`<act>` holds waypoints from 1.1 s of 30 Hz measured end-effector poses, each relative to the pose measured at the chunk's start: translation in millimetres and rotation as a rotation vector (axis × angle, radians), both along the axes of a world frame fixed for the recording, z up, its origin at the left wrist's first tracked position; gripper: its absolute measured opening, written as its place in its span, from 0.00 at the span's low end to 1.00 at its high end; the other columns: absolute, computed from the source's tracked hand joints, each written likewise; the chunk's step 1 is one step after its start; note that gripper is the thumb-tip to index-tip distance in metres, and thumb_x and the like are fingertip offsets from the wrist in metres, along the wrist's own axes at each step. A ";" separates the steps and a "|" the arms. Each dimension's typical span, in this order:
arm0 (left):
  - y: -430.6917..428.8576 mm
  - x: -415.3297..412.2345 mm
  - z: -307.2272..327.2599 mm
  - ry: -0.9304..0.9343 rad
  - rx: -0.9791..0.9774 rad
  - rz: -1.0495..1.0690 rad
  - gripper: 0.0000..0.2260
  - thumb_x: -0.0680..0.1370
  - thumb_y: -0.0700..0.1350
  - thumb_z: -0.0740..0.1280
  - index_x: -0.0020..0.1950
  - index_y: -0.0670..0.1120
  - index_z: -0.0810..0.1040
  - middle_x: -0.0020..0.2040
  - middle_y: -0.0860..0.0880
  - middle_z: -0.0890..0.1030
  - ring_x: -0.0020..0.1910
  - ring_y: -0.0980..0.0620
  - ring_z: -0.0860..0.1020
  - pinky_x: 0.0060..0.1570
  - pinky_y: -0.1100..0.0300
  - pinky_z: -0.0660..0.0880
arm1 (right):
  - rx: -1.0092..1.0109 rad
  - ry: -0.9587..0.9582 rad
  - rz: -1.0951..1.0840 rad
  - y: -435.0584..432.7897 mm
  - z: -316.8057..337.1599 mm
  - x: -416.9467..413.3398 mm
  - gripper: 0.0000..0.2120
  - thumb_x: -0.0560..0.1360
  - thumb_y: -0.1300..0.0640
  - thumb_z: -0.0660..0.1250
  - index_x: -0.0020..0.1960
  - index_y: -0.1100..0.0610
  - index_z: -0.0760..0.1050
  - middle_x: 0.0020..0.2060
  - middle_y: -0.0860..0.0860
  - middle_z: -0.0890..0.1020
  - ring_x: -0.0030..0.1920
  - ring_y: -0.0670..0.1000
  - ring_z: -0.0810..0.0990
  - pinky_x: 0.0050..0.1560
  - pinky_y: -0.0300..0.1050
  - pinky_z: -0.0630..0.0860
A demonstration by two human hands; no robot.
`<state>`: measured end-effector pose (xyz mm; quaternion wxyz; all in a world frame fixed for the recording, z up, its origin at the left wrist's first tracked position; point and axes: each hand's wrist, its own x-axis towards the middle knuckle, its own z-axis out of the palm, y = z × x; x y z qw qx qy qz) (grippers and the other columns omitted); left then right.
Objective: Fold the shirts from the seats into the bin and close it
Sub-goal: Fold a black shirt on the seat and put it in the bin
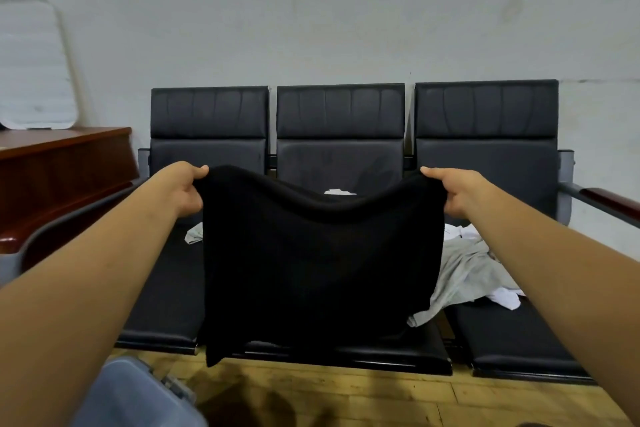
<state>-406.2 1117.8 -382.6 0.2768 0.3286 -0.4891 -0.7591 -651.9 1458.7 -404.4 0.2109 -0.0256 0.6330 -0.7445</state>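
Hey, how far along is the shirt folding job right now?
Nothing shows as finished; the bin at lower left is blurred, its contents unseen. In hand: the left hand and right hand pinch the black shirt by its top corners, holding it spread above the seats. Left: a grey shirt and a white shirt lie crumpled on the seats, then closing the bin.

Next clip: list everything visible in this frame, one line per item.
black shirt: one, black, held up before the middle seat
grey shirt: one, light grey, crumpled across middle and right seats
white garments: count unclear, white, on the seats
seats: three, black, row against wall
bin: one, grey-blue, floor, lower left
cabinet: one, reddish-brown wood, left
left hand: pinches shirt's top left corner
right hand: pinches top right corner
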 end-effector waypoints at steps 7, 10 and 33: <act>-6.0 -5.9 -9.2 -0.204 -0.531 0.032 0.11 0.83 0.34 0.60 0.58 0.44 0.80 0.59 0.40 0.79 0.58 0.43 0.78 0.64 0.46 0.74 | 0.055 0.014 0.102 7.6 1.3 -11.2 0.04 0.80 0.64 0.64 0.49 0.64 0.76 0.45 0.58 0.81 0.44 0.56 0.81 0.33 0.50 0.82; -17.0 -2.4 -14.7 -0.282 -0.720 0.046 0.07 0.82 0.39 0.65 0.51 0.47 0.84 0.57 0.42 0.82 0.58 0.41 0.79 0.61 0.43 0.77 | 0.109 0.196 -0.034 10.8 -1.4 -20.2 0.04 0.78 0.61 0.69 0.46 0.60 0.76 0.43 0.56 0.81 0.42 0.55 0.82 0.33 0.49 0.81; -91.8 -61.7 -28.7 -0.732 -1.373 0.162 0.08 0.75 0.42 0.75 0.54 0.46 0.85 0.50 0.42 0.85 0.47 0.41 0.83 0.57 0.45 0.80 | 0.751 0.752 -0.141 -29.3 -45.0 -110.0 0.04 0.73 0.61 0.75 0.45 0.59 0.81 0.42 0.56 0.82 0.44 0.55 0.80 0.46 0.46 0.76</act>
